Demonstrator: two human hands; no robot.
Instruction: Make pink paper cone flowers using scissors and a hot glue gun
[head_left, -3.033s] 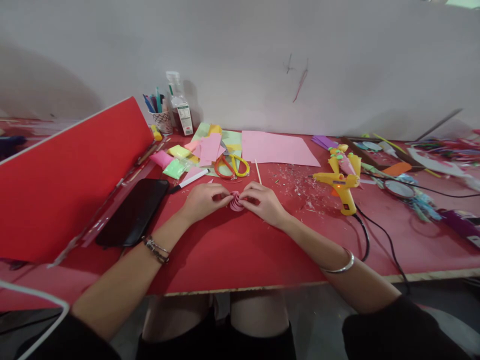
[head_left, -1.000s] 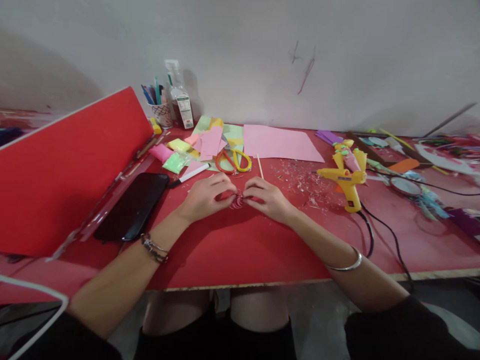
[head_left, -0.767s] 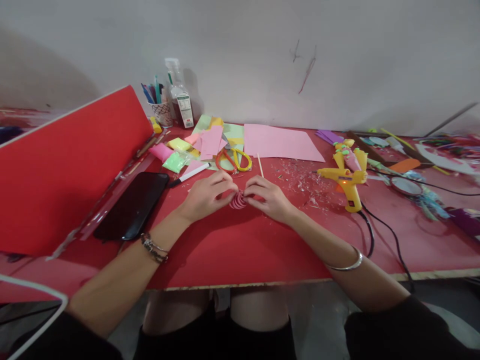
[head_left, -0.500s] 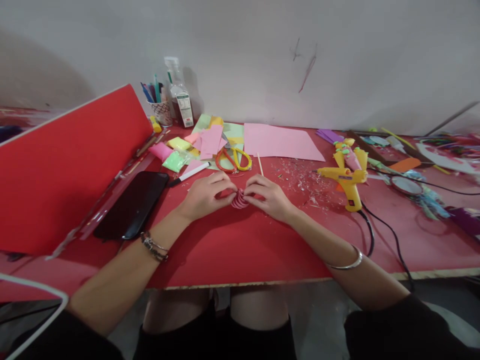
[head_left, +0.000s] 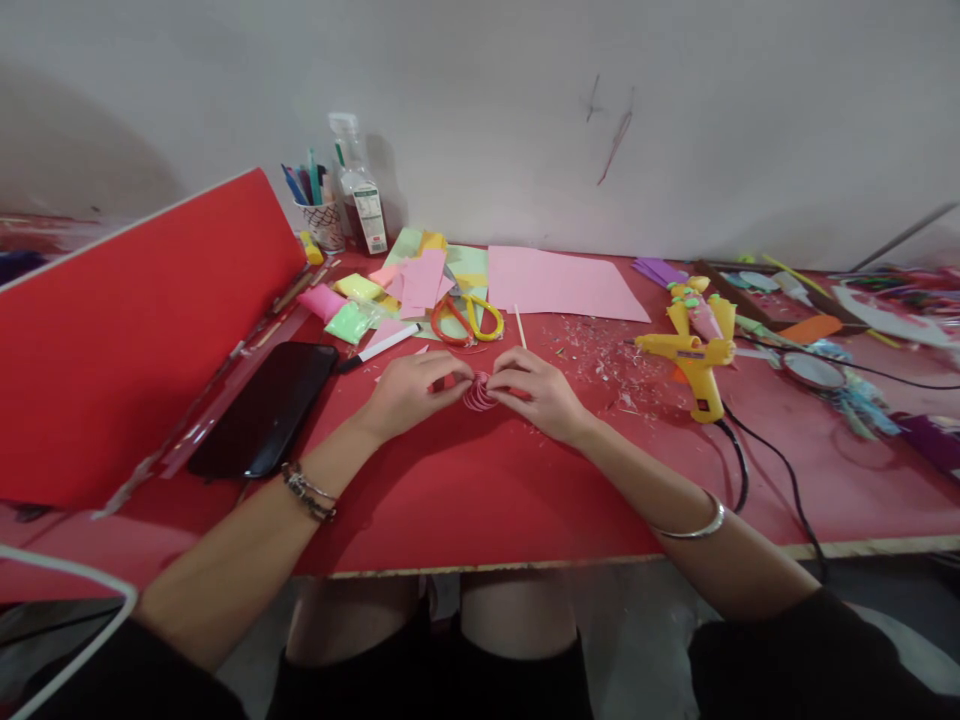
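A small pink coil of rolled paper [head_left: 478, 393] sits between my hands on the red table [head_left: 480, 500]. My left hand [head_left: 411, 390] pinches its left side with fingers closed. My right hand [head_left: 536, 390] pinches its right side, fingers also closed. Both wrists rest on the tabletop. A thin wooden stick [head_left: 519, 328] lies just beyond my right hand, and orange and yellow scissors [head_left: 465, 322] lie just beyond the coil.
A yellow glue gun [head_left: 694, 355] with a black cord stands at the right. A black phone [head_left: 266, 408] lies left, beside a leaning red board [head_left: 135, 330]. Pink paper [head_left: 562, 285], coloured scraps, a pen cup [head_left: 322, 225] and a bottle [head_left: 358, 190] fill the back.
Both hands have stayed on the pink coil, fingers shifting slightly as they turn and press it. Nothing else on the table has moved.
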